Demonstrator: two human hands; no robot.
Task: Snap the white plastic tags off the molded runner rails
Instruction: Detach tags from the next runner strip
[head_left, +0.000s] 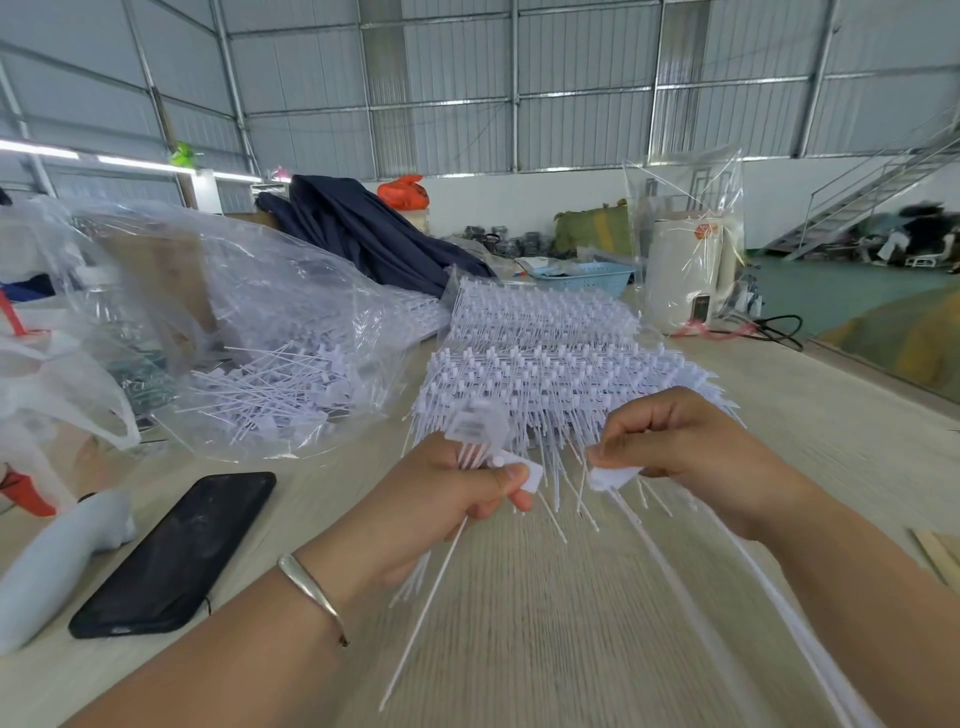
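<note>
My left hand (457, 493) is closed around a bundle of loose white tags (475, 431), heads up and thin tails hanging below the fist; its thumb presses one flat tag head (530, 475). My right hand (680, 447) pinches another white tag head (613, 477) at the end of a runner rail (737, 587) whose long white strips run toward the lower right. The two hands are a short gap apart above the table. Behind them lies a stack of white runner rails (550, 364) full of attached tags.
A clear plastic bag (280, 364) with loose tags lies to the left. A black phone (176, 556) and a pale blue object (57, 561) rest at the near left. A white appliance in plastic wrap (685, 275) and a blue basket (587, 275) stand farther back.
</note>
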